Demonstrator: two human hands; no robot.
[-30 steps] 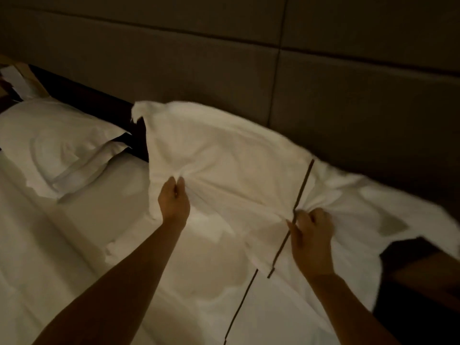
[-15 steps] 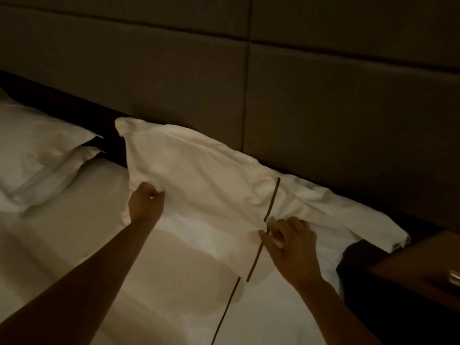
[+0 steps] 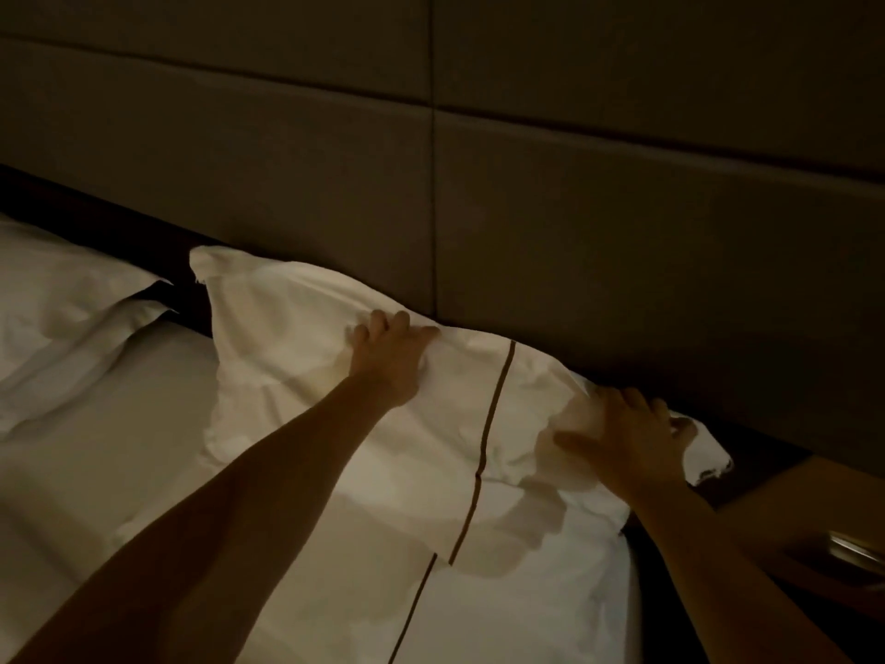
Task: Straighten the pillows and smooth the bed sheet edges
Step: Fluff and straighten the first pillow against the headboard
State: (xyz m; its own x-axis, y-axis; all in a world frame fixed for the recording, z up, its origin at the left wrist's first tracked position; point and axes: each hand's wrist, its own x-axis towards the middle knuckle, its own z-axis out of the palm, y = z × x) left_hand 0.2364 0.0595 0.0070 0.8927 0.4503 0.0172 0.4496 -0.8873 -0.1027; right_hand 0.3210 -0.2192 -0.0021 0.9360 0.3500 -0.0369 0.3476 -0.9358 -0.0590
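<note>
Dim padded headboard backs the soft, light pillow. Left hand presses spread on its far edge; right hand lies flat, fingers splayed, gripping nothing. Corners look best for grasping.

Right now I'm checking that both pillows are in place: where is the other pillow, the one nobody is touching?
In the head view, the second pillow lies at far left against the headboard, beyond the striped pillow.

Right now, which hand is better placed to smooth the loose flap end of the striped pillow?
Right. The right hand already lies flat on the striped pillow's flap end; the left hand presses its middle top edge.
</note>
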